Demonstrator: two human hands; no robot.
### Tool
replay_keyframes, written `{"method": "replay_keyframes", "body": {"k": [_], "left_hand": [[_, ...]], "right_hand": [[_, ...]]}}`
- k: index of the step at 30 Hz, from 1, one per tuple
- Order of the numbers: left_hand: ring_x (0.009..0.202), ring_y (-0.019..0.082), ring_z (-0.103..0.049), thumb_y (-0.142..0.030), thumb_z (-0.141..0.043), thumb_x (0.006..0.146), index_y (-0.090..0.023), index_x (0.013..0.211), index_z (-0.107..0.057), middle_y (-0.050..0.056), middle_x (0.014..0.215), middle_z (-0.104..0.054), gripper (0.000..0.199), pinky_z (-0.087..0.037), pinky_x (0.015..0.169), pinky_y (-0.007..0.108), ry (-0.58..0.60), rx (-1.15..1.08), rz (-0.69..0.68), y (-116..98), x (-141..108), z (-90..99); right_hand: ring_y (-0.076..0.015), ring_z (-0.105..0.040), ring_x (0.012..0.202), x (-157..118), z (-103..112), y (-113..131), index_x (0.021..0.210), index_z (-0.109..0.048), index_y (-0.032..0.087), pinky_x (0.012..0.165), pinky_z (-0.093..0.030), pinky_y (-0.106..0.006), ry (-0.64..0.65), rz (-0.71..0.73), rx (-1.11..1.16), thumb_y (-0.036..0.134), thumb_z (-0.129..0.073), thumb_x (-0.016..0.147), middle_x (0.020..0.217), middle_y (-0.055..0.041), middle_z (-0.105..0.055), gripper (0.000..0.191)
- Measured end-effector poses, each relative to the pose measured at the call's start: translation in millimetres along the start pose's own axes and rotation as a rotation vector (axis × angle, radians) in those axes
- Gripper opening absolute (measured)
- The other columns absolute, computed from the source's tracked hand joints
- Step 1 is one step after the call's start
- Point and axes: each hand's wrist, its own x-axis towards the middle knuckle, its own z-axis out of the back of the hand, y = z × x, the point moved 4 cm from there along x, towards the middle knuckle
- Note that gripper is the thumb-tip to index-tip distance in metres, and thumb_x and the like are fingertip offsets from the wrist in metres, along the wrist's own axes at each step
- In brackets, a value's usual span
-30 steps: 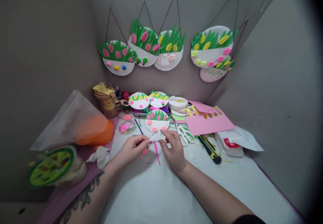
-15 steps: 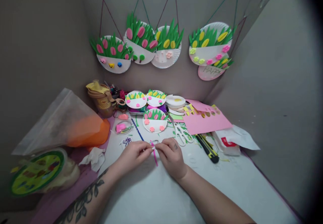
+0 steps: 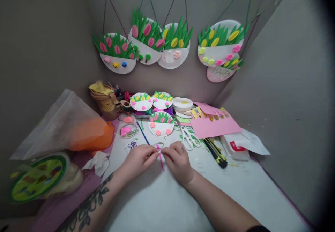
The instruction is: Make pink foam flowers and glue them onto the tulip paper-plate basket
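Note:
My left hand and my right hand meet fingertip to fingertip over the white work surface. Both are closed in a pinch. A tiny pale bit shows where the fingertips come together, too small to name. Between the hands runs a narrow bright pink strip; whether it is held or lies on the surface I cannot tell. Just behind the fingers is part of a thin greyish ring. Beyond them stands a small paper-plate basket with green paper grass, pink tulips and salmon flowers.
White-handled scissors, a black-and-yellow utility knife and pink paper lie to the right. At left are a zip bag, a lidded tub and a crumpled tissue. Finished plate baskets hang on the wall.
The view has shifted very slightly. Both hands stay pinched together in nearly the same spot, with the pink strip still between them.

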Motion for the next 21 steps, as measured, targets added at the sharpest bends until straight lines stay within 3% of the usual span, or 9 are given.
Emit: {"method": "replay_keyframes", "body": {"k": [9, 18, 21], "left_hand": [[0.076, 0.016, -0.063, -0.029, -0.044, 0.089, -0.019, 0.084, -0.068, 0.005, 0.081, -0.070, 0.025, -0.045, 0.070, 0.025, -0.043, 0.175, -0.076, 1, -3, -3.3], [0.075, 0.016, -0.063, -0.028, -0.044, 0.089, -0.019, 0.083, -0.068, 0.005, 0.080, -0.070, 0.026, -0.046, 0.070, 0.025, -0.046, 0.165, -0.075, -2, -2, -6.7], [0.076, 0.016, -0.063, -0.029, -0.044, 0.090, -0.018, 0.083, -0.068, 0.005, 0.081, -0.070, 0.026, -0.045, 0.070, 0.025, -0.048, 0.162, -0.071, -3, -2, -6.5]], "right_hand": [[-0.0181, -0.053, 0.079, -3, -5, -7, 0.091, -0.061, 0.021, 0.070, -0.048, -0.032, 0.045, -0.101, 0.083, 0.012, -0.055, 0.085, 0.081, -0.0044, -0.053, 0.013], [-0.0167, -0.054, 0.076, -3, -3, -10, 0.080, -0.058, 0.021, 0.069, -0.048, -0.032, 0.015, -0.154, 0.165, 0.009, -0.054, 0.084, 0.077, -0.0019, -0.051, 0.013], [-0.0173, -0.054, 0.078, -3, -2, -8, 0.092, -0.060, 0.021, 0.071, -0.049, -0.033, 0.007, -0.138, 0.129, 0.012, -0.056, 0.085, 0.081, -0.0034, -0.052, 0.012]]}}
